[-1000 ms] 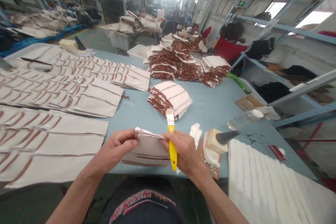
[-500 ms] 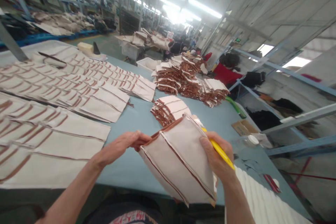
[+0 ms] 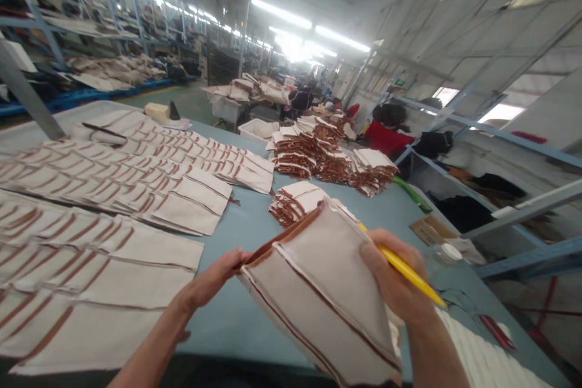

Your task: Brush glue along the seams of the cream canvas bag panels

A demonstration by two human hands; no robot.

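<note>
A sewn off-white fabric panel with brown edging and raised seams is held tilted above the table's front edge. My left hand is closed at its upper left corner, with the fingertips partly hidden behind the brown edge. Gripping the right side, my right hand has its thumb on the front face. A slim yellow pen-like tool is also tucked in that hand, pointing back towards the wrist. Just beyond the panel lies a small stack of similar brown-edged pieces.
Overlapping rows of seamed panels cover the left of the blue-green table. Tall piles of pieces stand at the back. To the right are a clear jar with a white lid, a cardboard box and folded white material.
The view has tilted up and shifted a little, so the table appears lower. Both hands keep hold of the panel, which sits slightly lower and closer. The yellow tool stays in my right hand.
</note>
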